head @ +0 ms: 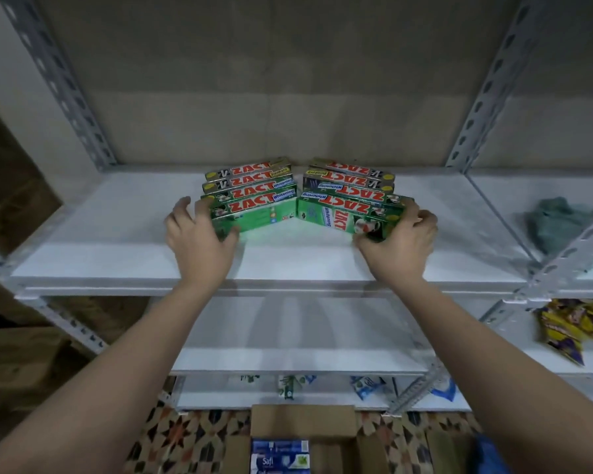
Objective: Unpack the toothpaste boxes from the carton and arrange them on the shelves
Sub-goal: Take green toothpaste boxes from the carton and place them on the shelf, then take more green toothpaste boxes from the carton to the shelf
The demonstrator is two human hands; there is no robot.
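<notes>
From my head camera, eight toothpaste boxes [305, 196] lay near the middle of the upper shelf [288, 265], four in each of two angled rows. My left hand [201, 239] gripped the front-left box's end, and my right hand [396, 239] gripped the front-right box's end. I judged the job partly done, since the carton [302, 439] below held at least two more packs.

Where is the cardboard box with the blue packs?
In the head view, the open brown cardboard carton sits bottom centre on the patterned floor, below the white metal shelves.
</notes>
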